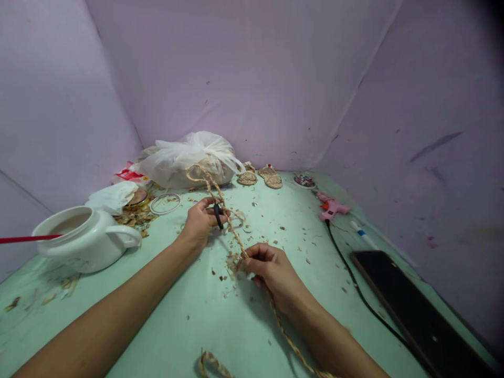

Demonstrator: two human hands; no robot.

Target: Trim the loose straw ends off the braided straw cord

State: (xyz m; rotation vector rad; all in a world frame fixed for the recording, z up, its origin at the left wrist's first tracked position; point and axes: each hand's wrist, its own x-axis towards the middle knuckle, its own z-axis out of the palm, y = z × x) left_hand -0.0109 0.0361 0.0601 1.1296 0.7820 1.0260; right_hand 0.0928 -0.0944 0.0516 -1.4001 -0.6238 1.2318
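Observation:
My left hand point(200, 223) is closed on a small black tool point(218, 215) and rests against a braided straw rope point(214, 194). The rope loops up behind that hand toward the white plastic bag point(185, 157). From there it runs down to my right hand point(271, 270), which pinches it at a frayed spot between thumb and fingers. Past my right hand the rope goes under my wrist to the near table edge, where another braided end point(210, 363) lies. Both hands sit over the green table point(165, 315) strewn with straw scraps.
A white ceramic pot point(84, 239) with a red stick stands at the left. A pink glue gun point(331, 207) with a black cord lies at the right, beside a dark flat slab point(413, 310). Small woven straw pieces point(270, 177), a wire ring point(165, 203) and a dish lie at the back.

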